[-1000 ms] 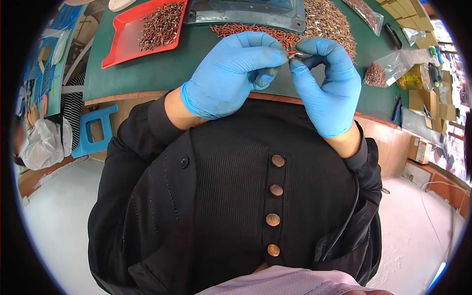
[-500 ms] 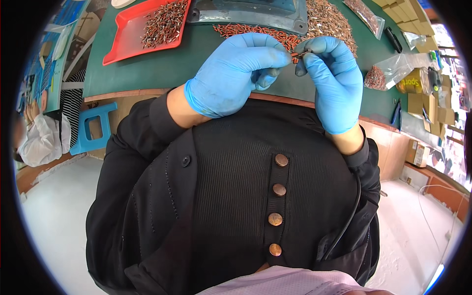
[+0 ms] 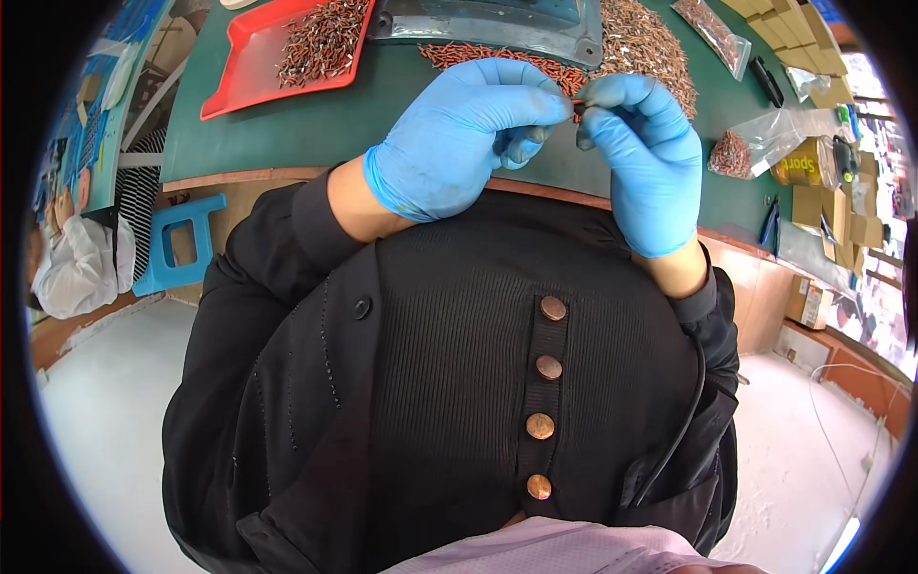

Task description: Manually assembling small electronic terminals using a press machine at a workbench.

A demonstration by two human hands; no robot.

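Observation:
Both hands wear blue gloves and meet over the green work mat [image 3: 363, 115]. My left hand [image 3: 464, 134] and my right hand [image 3: 636, 153] pinch a small reddish part [image 3: 577, 107] between their fingertips; most of it is hidden by the fingers. Just beyond the fingertips lies a row of small red-brown parts [image 3: 478, 55], and a heap of brown parts [image 3: 641, 38] spreads at the far right. A dark metal fixture [image 3: 497, 21] stands behind the row.
A red tray [image 3: 253, 57] with several small parts sits at the far left of the mat. Clear bags of parts [image 3: 751, 148] and cardboard boxes [image 3: 841, 206] lie at the right. A blue stool [image 3: 182, 239] stands on the floor at left, near another person in white [image 3: 72, 268].
Both hands have shifted slightly away from my body toward the row of parts, still pinched together on the small part.

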